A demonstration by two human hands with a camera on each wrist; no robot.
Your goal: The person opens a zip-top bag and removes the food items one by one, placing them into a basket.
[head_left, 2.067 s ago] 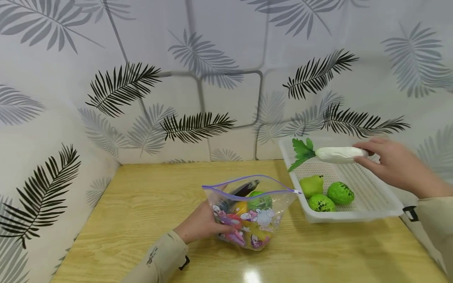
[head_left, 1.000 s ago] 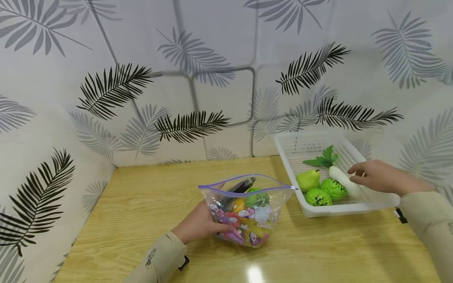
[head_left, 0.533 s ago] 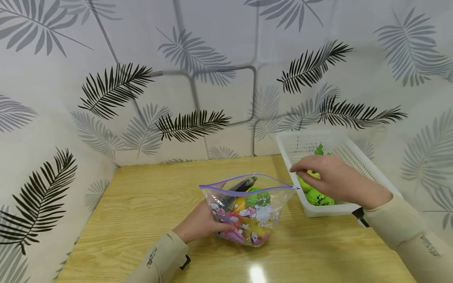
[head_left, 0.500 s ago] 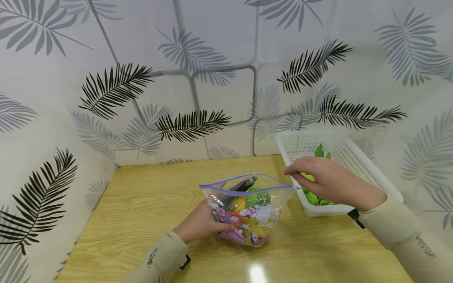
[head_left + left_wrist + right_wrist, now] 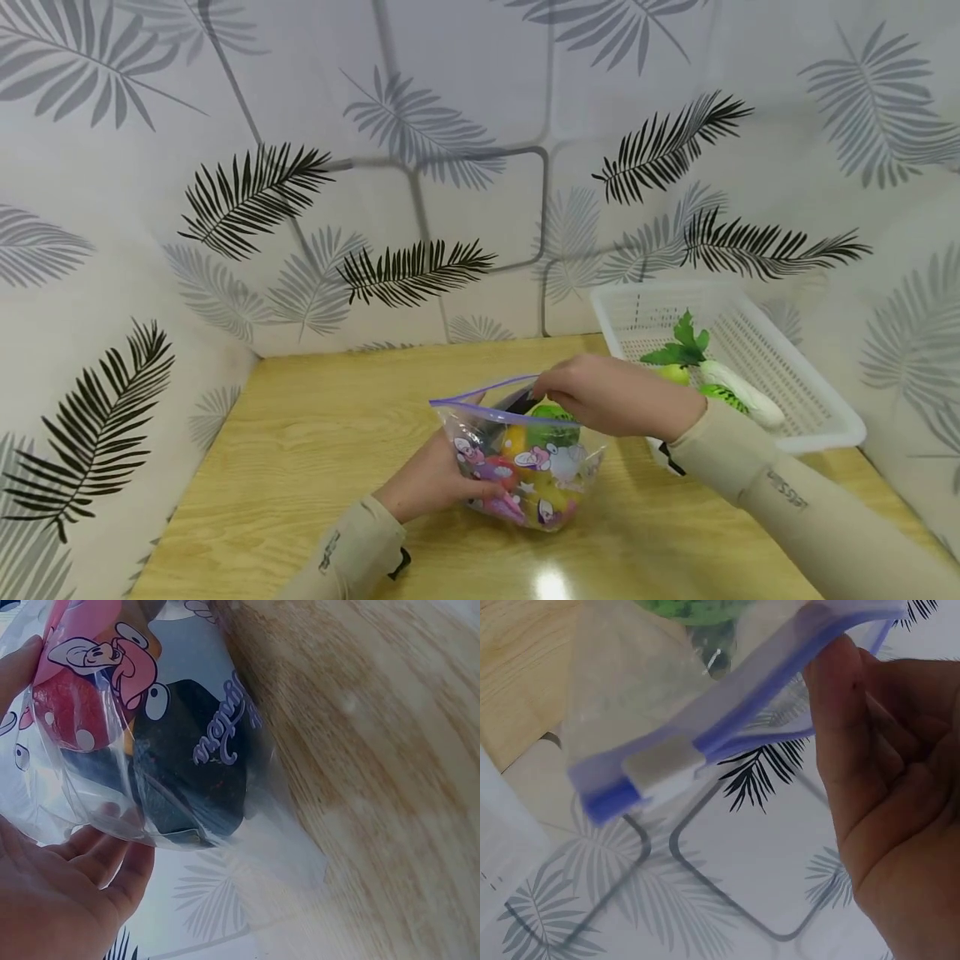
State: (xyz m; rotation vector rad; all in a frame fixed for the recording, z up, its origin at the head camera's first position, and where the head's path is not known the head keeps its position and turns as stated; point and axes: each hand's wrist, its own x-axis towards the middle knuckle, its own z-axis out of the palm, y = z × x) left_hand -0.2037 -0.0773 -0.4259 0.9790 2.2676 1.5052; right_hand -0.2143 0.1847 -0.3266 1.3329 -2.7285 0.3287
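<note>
In the head view, your clear printed zip bag [image 5: 536,479] stands on the wood-grain table [image 5: 300,483], just below the middle of the view and bulging with its contents. Your left hand [image 5: 431,483] grips it at 9 o'clock, thumb across the front. Your right hand [image 5: 607,396] reaches over from 2 o'clock, fingertips bent down at the bag's mouth beside the eggplant [image 5: 519,402], whose dark end points toward 1 o'clock. Inside, a green piece [image 5: 551,427] sits toward 1 o'clock and a red piece [image 5: 501,471] toward 9. From the bag, a white perforated basket [image 5: 813,392] lies at 2 o'clock, holding a white radish [image 5: 742,392] with green leaves [image 5: 684,343] at its 10 o'clock end, plus green fruit [image 5: 723,396] partly hidden by your arm. Leaf-print cloth [image 5: 480,208] fills the 12 o'clock side.

In the left wrist view, your left hand lies at 8 o'clock, thumb on one face of the bag and fingers on another, holding it. A dark piece [image 5: 191,761] shows through the film near the centre.

In the right wrist view, the bag's purple zip strip [image 5: 750,690] runs from 8 o'clock to 1, its white slider [image 5: 664,766] at 9. Your right fingers meet the strip at 2 o'clock; you cannot tell whether they pinch the film, the eggplant or nothing.
</note>
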